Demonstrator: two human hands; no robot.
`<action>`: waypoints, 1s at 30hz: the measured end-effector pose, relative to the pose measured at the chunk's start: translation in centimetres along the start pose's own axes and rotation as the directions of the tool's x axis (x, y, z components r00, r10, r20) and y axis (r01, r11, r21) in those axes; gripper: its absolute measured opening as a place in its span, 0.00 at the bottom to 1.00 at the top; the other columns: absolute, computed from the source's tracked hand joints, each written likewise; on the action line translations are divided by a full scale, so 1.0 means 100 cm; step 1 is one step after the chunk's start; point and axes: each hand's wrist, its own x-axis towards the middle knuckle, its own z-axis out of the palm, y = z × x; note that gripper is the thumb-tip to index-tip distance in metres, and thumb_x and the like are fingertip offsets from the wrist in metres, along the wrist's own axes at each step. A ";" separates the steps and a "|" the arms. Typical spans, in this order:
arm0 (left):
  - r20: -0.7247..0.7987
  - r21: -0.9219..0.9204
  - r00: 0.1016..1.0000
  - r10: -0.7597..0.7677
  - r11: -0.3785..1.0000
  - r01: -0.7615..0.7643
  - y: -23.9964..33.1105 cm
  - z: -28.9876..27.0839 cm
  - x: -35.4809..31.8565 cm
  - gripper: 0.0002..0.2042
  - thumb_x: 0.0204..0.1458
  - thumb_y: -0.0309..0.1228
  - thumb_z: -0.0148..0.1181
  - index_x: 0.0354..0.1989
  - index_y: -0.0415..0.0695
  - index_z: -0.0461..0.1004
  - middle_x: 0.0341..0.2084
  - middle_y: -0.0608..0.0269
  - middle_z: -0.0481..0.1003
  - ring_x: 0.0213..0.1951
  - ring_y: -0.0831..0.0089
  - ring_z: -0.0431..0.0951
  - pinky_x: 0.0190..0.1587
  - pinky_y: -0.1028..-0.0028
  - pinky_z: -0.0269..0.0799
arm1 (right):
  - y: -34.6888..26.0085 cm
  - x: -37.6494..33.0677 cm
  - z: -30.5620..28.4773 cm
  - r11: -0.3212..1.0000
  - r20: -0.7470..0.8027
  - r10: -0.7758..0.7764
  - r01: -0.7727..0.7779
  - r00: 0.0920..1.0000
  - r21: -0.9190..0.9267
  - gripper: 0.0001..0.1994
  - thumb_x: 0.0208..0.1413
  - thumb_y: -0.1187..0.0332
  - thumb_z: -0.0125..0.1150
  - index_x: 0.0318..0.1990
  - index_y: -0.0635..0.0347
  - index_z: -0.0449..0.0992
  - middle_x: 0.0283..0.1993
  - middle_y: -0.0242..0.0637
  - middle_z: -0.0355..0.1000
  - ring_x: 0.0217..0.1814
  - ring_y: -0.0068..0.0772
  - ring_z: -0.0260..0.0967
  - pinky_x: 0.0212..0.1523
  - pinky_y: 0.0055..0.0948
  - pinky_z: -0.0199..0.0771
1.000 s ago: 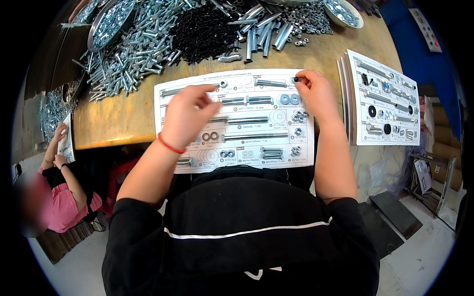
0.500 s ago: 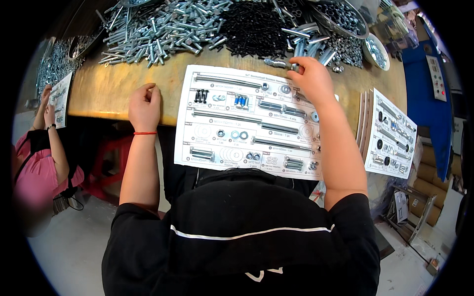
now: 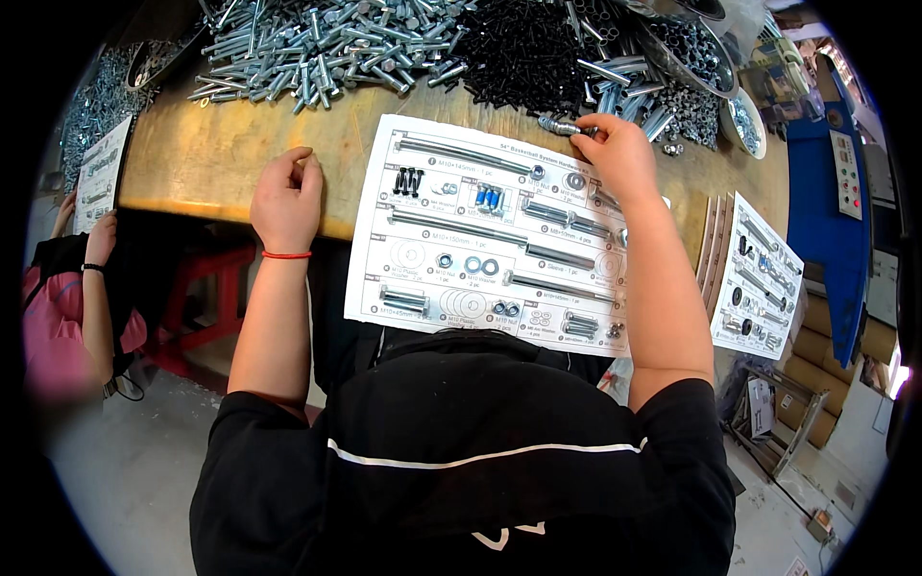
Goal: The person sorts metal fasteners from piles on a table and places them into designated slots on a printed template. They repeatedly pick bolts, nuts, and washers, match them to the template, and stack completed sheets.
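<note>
My right hand point(image 3: 622, 161) reaches over the upper right corner of a white printed hardware sheet point(image 3: 370, 259). Its thumb and forefinger are closed on a short, silvery metal fastener point(image 3: 559, 126) just beyond the sheet's far edge; whether it is one piece or several in a row I cannot make out. My left hand point(image 3: 286, 200), a red cord at its wrist, rests loosely curled at the table's near edge, left of the sheet; nothing shows in its fingers. The sheet, with pictures of bolts, nuts and washers, lies at the table's front and overhangs it toward me.
Silvery bolts point(image 3: 336, 48), small black screws point(image 3: 519, 53) and nuts point(image 3: 693, 117) lie heaped along the back. A metal bowl point(image 3: 735, 82) and a white bowl point(image 3: 757, 130) stand back right. More printed sheets point(image 3: 759, 278) stand at right. A co-worker's hand point(image 3: 101, 235) holds another sheet at left.
My right hand has closed on the fastener that lay just left of its fingertips. My left hand stays by the table edge. The view has shifted slightly; the co-worker's hands have lowered.
</note>
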 end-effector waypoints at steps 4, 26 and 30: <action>-0.017 0.011 0.999 0.032 0.999 -0.032 0.001 0.000 0.000 0.08 0.51 0.34 0.63 0.36 0.46 0.80 0.21 0.65 0.73 0.24 0.71 0.73 0.29 0.72 0.69 | 0.005 0.000 0.002 0.999 -0.044 -0.026 0.028 0.999 0.045 0.14 0.46 0.62 0.69 0.42 0.51 0.82 0.26 0.30 0.74 0.27 0.31 0.72 0.29 0.31 0.70; 0.101 -0.254 0.993 -0.056 0.964 0.080 0.019 -0.018 -0.009 0.10 0.55 0.32 0.61 0.42 0.41 0.80 0.23 0.73 0.72 0.26 0.86 0.68 0.30 0.83 0.65 | -0.012 -0.217 0.007 0.954 0.169 -0.276 0.291 0.946 -0.072 0.08 0.46 0.68 0.67 0.35 0.55 0.78 0.31 0.34 0.75 0.34 0.40 0.74 0.33 0.36 0.73; 0.116 -0.294 0.993 -0.001 0.955 0.035 0.035 -0.036 -0.021 0.11 0.58 0.29 0.60 0.47 0.40 0.78 0.26 0.76 0.69 0.27 0.89 0.64 0.30 0.86 0.58 | -0.006 -0.223 -0.004 0.965 0.126 -0.247 0.256 0.961 -0.056 0.13 0.44 0.69 0.69 0.40 0.55 0.79 0.29 0.34 0.73 0.33 0.38 0.72 0.33 0.34 0.72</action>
